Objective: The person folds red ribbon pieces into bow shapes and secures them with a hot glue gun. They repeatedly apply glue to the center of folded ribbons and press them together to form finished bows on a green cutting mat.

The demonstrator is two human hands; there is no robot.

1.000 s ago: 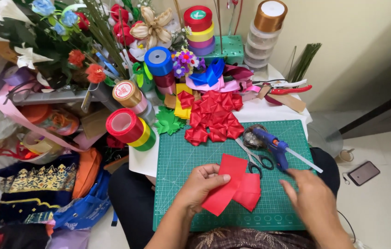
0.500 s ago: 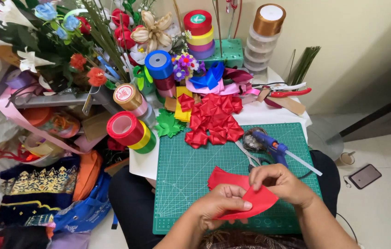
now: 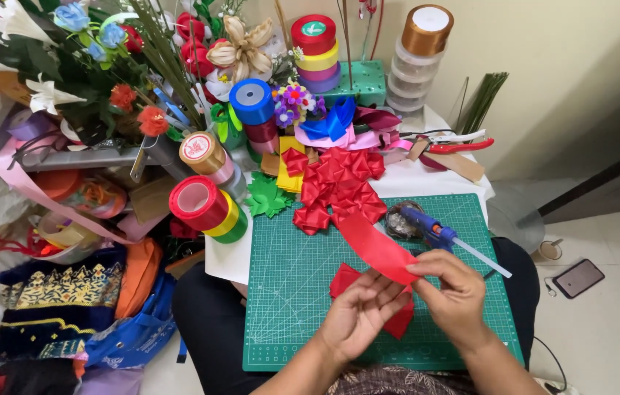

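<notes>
Scanning the bench, biggest thing first:
Cutting mat: green cutting mat (image 3: 288,292) lies flat at the near edge of the white table (image 3: 226,260), gridded, both hands working over its middle.
Flower pile: artificial flowers (image 3: 90,66) crowd the far left, lilies, blue roses and orange blooms in a tangle.
Bow heap: red ribbon bows (image 3: 339,190) sit bunched at the mat's far edge, just beyond the strip.
Ribbon rolls: red roll (image 3: 196,201) stacked on yellow and green ones at the table's left corner; blue roll (image 3: 251,101) further back.
Left hand: left hand (image 3: 357,314) comes up from below, palm turned up, fingers curled, pinching the near end of the strip between thumb and fingertips.
Right hand: right hand (image 3: 456,292) angles in from the right, wrist bent, thumb and forefinger clamped on that same end.
Ribbon strip: red ribbon strip (image 3: 372,245) rises diagonally up-left from the two grips, held above the mat; more folded red ribbon (image 3: 343,278) shows beneath the hands.
Glue gun: blue glue gun (image 3: 427,227) rests on the mat just behind the right hand, its glue stick pointing right.
Phone: phone (image 3: 577,278) lies on the floor, well apart to the right.
</notes>
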